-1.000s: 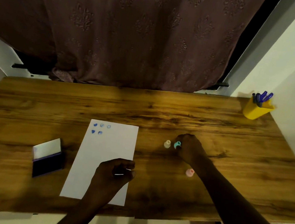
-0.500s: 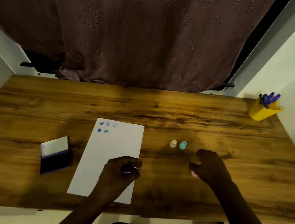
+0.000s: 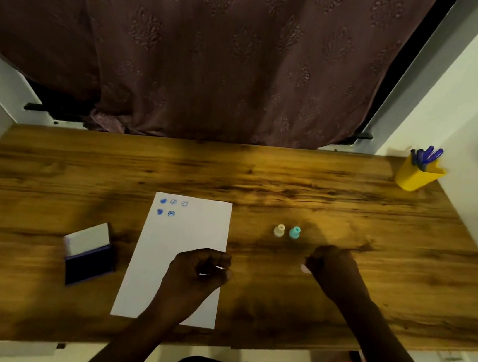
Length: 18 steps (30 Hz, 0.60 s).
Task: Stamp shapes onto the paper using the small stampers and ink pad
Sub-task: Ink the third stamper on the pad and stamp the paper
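Your hands are both curled: the left hand (image 3: 199, 270) rests in a loose fist on the lower right part of the white rectangular sheet of paper (image 3: 181, 252), pinning it to the brown wood-grain worktop (image 3: 262, 184), while the right hand (image 3: 331, 267) is closed around a small pale pink stamper (image 3: 304, 269), of which only a sliver shows at the fingertips.

You are at the pick-up step for a fresh stamp. Five blue stamped shapes (image 3: 172, 207) sit at the paper's top left corner, so most of the sheet is unfilled. I judge the next move calls for carrying the pink stamper across the paper to the dark blue ink pad with its open white lid (image 3: 88, 253), which lies just left of the sheet, pressing it squarely, then setting it down beside the existing prints.

Compared with a second ago, your right hand has left the small cream stamper (image 3: 279, 230) and the small teal stamper (image 3: 294, 232), which stand side by side, and has dropped nearer to you onto the pink one. The left hand has stayed on the paper.
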Tool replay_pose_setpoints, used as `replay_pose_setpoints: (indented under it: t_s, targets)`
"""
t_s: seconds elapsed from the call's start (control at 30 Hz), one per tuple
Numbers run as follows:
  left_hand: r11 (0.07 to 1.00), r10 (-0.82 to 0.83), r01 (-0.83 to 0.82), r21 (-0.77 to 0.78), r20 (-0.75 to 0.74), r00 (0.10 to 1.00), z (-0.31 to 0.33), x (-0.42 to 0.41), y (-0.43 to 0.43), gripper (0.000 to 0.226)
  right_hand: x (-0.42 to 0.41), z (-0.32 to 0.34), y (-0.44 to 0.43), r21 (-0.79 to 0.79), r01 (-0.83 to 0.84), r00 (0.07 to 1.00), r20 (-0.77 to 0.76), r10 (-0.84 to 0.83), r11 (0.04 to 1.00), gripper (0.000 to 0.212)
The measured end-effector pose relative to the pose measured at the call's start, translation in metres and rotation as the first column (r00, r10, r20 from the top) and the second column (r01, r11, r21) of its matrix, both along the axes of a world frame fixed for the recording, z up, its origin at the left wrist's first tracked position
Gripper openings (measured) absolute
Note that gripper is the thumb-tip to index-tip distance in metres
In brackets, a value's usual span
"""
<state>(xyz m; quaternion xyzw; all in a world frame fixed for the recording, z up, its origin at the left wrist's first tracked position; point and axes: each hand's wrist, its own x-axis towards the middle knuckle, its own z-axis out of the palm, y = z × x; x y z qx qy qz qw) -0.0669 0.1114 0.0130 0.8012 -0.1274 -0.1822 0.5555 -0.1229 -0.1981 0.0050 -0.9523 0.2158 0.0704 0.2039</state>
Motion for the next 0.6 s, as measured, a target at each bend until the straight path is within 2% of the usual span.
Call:
replay_pose_setpoints:
  t_s: [0.03,0.13,0.23,0.3,0.4,0.47,0.53,0.6]
  targets:
    - [1.0,0.002,-0.002,-0.016,0.003,1.0,0.001,0.0,0.001,0.027,0.001,0.006,0.004,0.102,0.011,0.999,0.041,-0.016,0.995,0.01]
    - [0.999,0.016,-0.016,-0.051,0.004,1.0,0.006,0.001,0.003,0.029,0.007,0.034,0.032,0.354,0.009,0.988,0.141,-0.063,0.935,0.027]
    - [0.994,0.019,-0.024,-0.103,-0.047,0.999,0.012,0.001,0.006,0.025,0.014,0.045,0.065,0.621,0.065,0.982,0.1,-0.16,0.782,0.025]
    - [0.986,0.015,-0.029,-0.163,-0.085,0.996,0.016,0.0,0.01,0.029,0.018,0.051,0.09,0.68,0.047,0.987,0.081,-0.139,0.731,0.032]
    - [0.974,0.047,-0.067,-0.217,-0.095,0.994,0.02,0.0,0.018,0.037,0.024,0.058,0.125,0.747,-0.018,0.994,0.088,-0.071,0.665,0.032]
    - [0.972,0.085,-0.1,-0.215,-0.078,0.993,0.021,0.002,0.027,0.035,0.03,0.062,0.144,0.761,-0.039,0.995,0.091,-0.047,0.648,0.031]
    - [0.97,0.092,-0.105,-0.22,-0.065,0.994,0.02,0.004,0.038,0.045,0.036,0.063,0.16,0.767,-0.052,0.996,0.087,-0.023,0.639,0.03]
    - [0.968,0.116,-0.127,-0.215,-0.06,0.991,0.021,0.005,0.05,0.041,0.042,0.064,0.174,0.779,-0.059,0.997,0.075,0.0,0.624,0.029]
